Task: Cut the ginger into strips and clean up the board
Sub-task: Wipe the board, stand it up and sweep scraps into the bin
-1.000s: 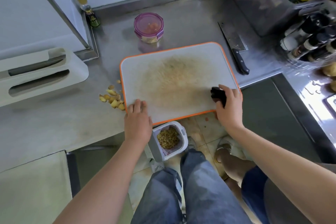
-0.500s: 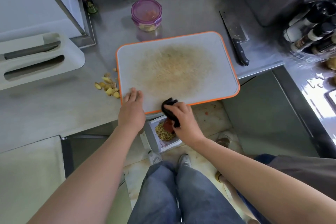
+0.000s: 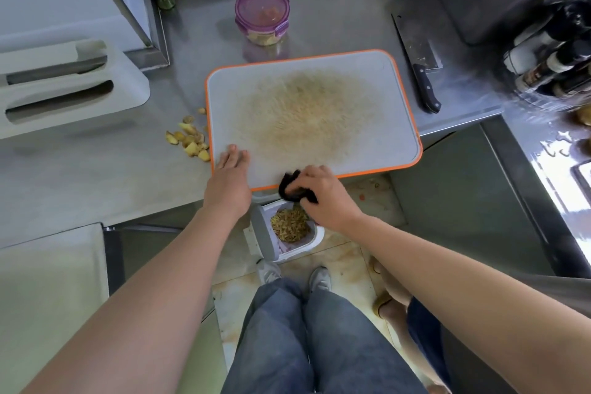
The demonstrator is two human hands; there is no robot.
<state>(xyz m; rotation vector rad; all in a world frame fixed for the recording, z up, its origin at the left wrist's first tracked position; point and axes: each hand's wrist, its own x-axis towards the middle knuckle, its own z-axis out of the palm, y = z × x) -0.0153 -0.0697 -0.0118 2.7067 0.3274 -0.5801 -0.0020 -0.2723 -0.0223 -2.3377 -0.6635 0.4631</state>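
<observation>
Two hands work at the near edge of the cutting board [image 3: 393, 137]. Left hand [image 3: 228, 182] lies flat on the board's near-left corner, fingers [image 3: 235, 153] straight & together, gripping nothing, just pressing down. Right hand [image 3: 323, 198] sits at the near edge, fingers curled round a black cloth [image 3: 292, 190]. The cloth is bunched up & touches the board's orange rim, and part of it hangs past the edge. Ginger chunks [image 3: 190, 139] lie in a loose heap on the steel counter [image 3: 80, 176] just left of the left fingertips, beside the board's left edge, not on it. Right under the right-hand fingers, below counter level, a small white bin [image 3: 265, 233] stands open w/ ginger strips [image 3: 291, 224] piled inside. Ahead of both sets of fingers the board top shows a broad yellowish-brown stain at ctr. Cleaver [image 3: 417, 57] lies on the counter well ahead & right of the right-hand fingers, beside the board's far-right corner, black handle toward the person. Purple-lidded tub [image 3: 262, 14] stands further ahead of the left fingers, beyond the board's far edge & apart from it.
</observation>
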